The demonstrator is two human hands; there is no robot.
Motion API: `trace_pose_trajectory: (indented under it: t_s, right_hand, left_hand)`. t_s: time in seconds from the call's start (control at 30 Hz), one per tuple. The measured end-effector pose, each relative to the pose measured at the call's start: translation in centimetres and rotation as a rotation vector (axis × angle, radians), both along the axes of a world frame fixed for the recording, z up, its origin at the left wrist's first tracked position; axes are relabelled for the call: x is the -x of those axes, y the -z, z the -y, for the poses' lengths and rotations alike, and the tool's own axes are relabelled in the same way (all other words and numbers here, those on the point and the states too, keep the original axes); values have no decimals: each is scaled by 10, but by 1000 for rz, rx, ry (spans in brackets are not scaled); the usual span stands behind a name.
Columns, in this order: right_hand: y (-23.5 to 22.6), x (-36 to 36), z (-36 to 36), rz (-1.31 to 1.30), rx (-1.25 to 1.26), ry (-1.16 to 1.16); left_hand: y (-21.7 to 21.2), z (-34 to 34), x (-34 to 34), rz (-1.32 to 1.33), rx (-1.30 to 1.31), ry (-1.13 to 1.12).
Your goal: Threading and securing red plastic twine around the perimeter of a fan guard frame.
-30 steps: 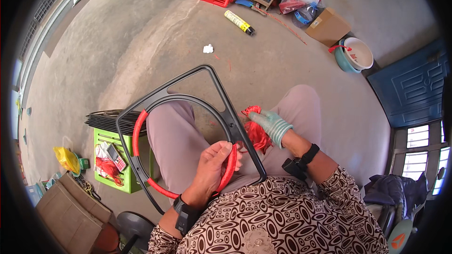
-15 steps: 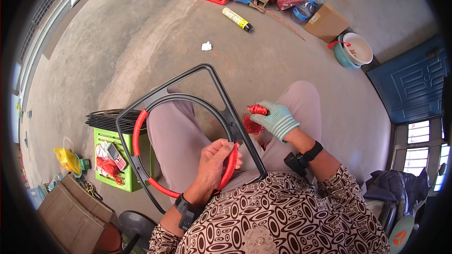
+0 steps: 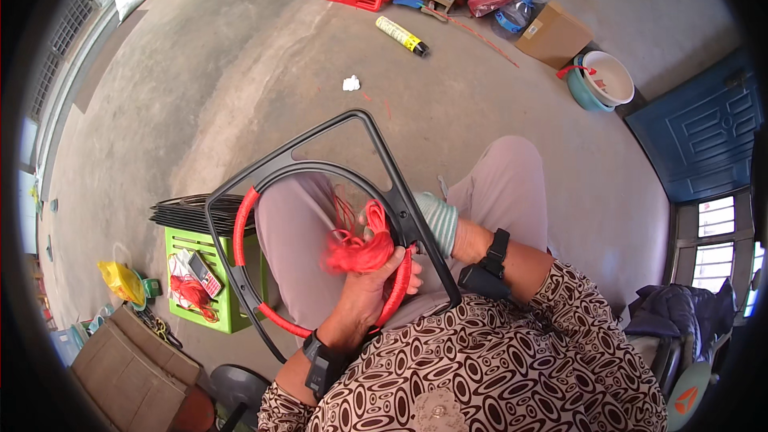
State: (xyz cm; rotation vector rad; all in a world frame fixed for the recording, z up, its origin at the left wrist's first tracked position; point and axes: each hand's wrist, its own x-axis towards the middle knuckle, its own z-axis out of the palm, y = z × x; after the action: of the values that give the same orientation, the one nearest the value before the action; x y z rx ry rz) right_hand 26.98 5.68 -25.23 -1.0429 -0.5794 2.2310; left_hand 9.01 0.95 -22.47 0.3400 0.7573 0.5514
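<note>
On my remote view, the left hand (image 3: 370, 294) closes around the red wrapping (image 3: 398, 292) of the black frame (image 3: 408, 226), over the lap (image 3: 292, 224); the gloved right hand (image 3: 438, 220) is partly behind it, near the red cord bundle (image 3: 356, 254); its grip I cannot tell.

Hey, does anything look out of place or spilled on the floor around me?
A yellow-and-black canister lies on its side on the concrete floor ahead, rather than upright, and a small crumpled white scrap nearby looks like litter. No liquid spill shows.
</note>
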Motion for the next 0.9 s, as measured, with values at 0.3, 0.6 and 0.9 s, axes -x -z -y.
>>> trace_pose_trajectory:
  t_s: [0.3, 0.6, 0.9]
  right_hand:
    - [-16, 8, 11, 112, -187, 49]
    - [-44, 3, 72, 643, -195, -62]
    - [-37, -21, 97, 572, -119, -13]
  left_hand:
    - [13, 4, -9, 64, -141, -235]
    - [26, 3, 1, 43, -235, -279]
    - [11, -2, 1, 115, -127, -246]
